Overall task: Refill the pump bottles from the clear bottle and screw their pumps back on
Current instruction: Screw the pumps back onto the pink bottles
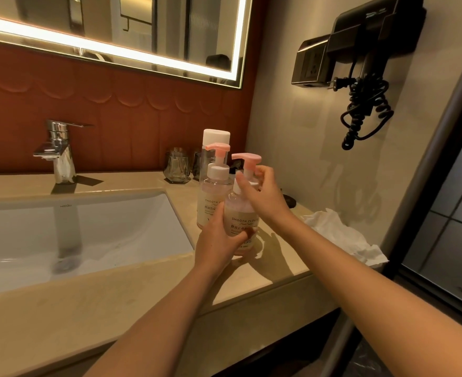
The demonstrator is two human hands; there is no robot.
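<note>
Plastic pump bottle (242,221), near-full, upright at the bench (142,295) right of the sink (115,213). Your left hand (219,240) grips its body; your right hand (262,194) curls round the pink pump (247,159) at its collar. Judged smooth, possibly slick, moderately heavy: hold low, twist at the collar.

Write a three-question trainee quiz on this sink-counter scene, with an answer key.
1. True or false: the left hand grips the body of the nearer pump bottle.
2. The right hand holds that bottle at: A) its base, B) its pump, C) its label.
3. Fill in: the clear bottle, white cap on, stands ___ the farther pump bottle.
Key: 1 true; 2 B; 3 behind.
</note>
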